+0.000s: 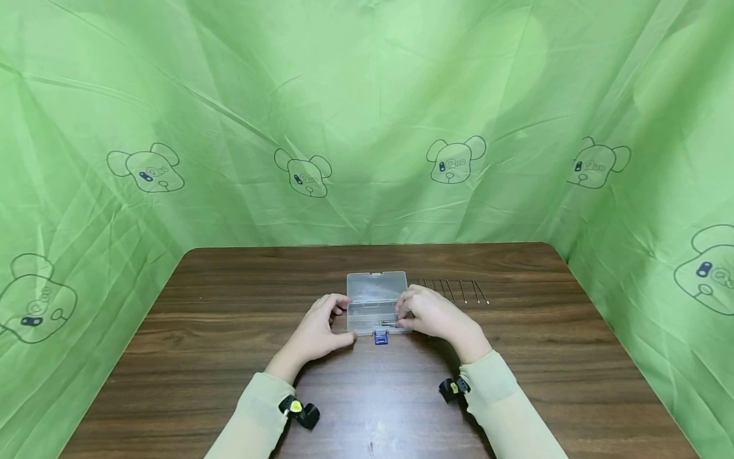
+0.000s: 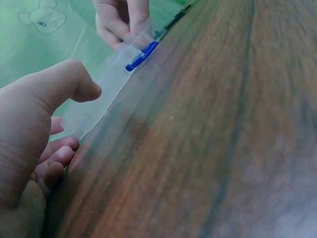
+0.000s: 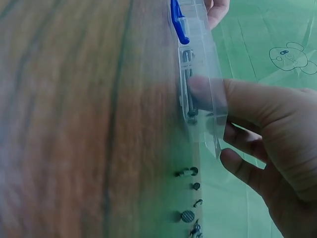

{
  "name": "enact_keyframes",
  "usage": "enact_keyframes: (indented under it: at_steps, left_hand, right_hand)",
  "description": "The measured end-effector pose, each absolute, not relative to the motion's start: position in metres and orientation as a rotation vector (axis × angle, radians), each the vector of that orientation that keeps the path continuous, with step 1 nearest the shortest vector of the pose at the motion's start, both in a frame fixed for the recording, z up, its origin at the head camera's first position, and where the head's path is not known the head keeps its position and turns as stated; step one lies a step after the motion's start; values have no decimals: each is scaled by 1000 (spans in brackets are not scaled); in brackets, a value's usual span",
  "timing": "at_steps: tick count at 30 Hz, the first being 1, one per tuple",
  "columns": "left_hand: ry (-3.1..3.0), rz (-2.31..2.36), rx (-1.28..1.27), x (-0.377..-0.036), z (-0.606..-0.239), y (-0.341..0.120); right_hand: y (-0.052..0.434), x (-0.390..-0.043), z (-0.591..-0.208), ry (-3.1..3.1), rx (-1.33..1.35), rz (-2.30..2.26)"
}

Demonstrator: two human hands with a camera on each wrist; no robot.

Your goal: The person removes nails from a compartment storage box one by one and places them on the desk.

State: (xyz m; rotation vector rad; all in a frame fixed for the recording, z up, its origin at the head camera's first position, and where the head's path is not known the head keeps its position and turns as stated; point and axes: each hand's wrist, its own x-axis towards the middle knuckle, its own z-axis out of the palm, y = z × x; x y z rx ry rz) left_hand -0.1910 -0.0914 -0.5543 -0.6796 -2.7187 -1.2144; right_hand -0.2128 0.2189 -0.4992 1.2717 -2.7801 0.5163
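A clear plastic box with a blue latch lies with its lid swung back. My left hand grips its left side, thumb by the front corner and fingers at the left wall; the left wrist view shows those fingers curled low against the box. Reaching in at the right end, my right hand pinches a long metal screw low in the box; the fingers partly hide it. In the right wrist view the thumb shows through the clear wall, right at the screws.
Several long screws lie in a row on the brown wooden table, right of the box and behind my right hand. Knurled round heads face the right wrist view. A green cloth hangs behind the table.
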Motion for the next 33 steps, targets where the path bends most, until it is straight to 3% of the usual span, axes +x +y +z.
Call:
enact_keyframes:
  at_steps: [33]
  left_hand:
    - [-2717, -1209, -666, -187, -556, -89]
  right_hand:
    - [226, -216, -505, -2717, 1389, 523]
